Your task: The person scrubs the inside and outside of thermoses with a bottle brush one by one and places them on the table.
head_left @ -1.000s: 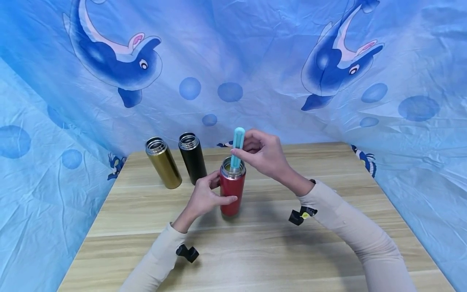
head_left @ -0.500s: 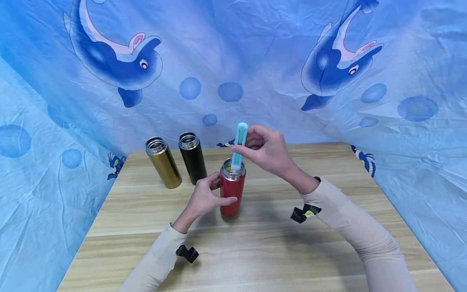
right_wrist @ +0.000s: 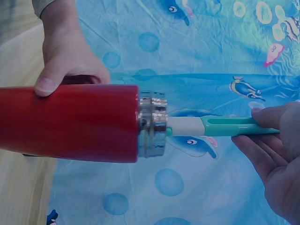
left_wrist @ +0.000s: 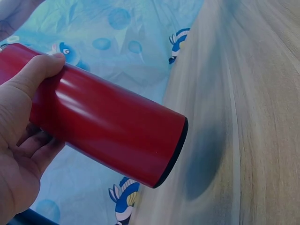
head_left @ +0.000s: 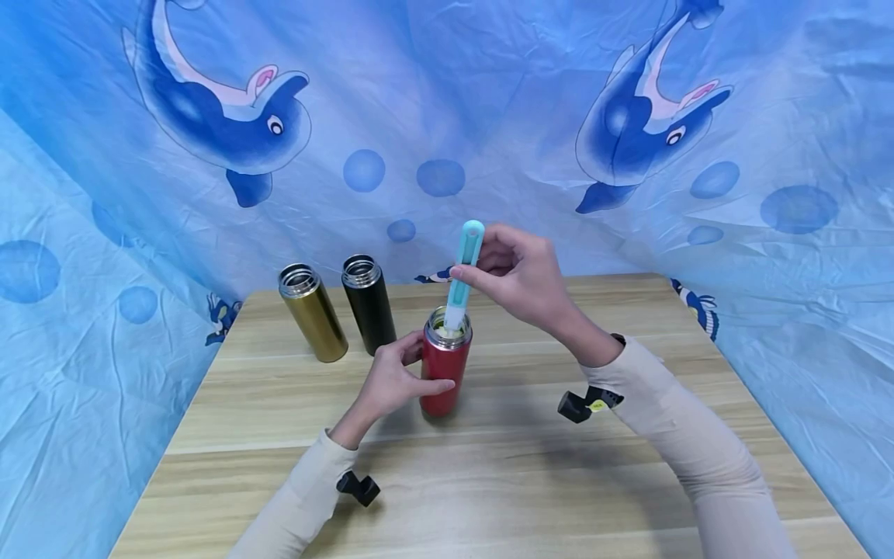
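A red thermos bottle [head_left: 444, 371] with a bare steel mouth stands near the middle of the table, lidless and slightly tilted. My left hand [head_left: 393, 377] grips its side, thumb across the front and fingers behind. In the left wrist view the black-rimmed base of the red bottle [left_wrist: 117, 126] is close over the wood. My right hand [head_left: 527, 278] pinches the turquoise handle of a bottle brush [head_left: 465, 260] between thumb and fingers. The white neck of the brush [right_wrist: 186, 126] enters the mouth. A bit of pale yellowish material shows inside the rim; the rest is hidden.
A gold bottle [head_left: 317, 322] and a black bottle [head_left: 372, 310], both lidless, stand behind and left of the red one. The wooden table [head_left: 531, 481] ends at the back against a blue dolphin-print curtain [head_left: 503, 101], which also hangs at both sides.
My right hand has risen and moved slightly right, drawing the brush partway up, so more of its white neck shows above the mouth. My left hand and the red thermos bottle have barely moved.
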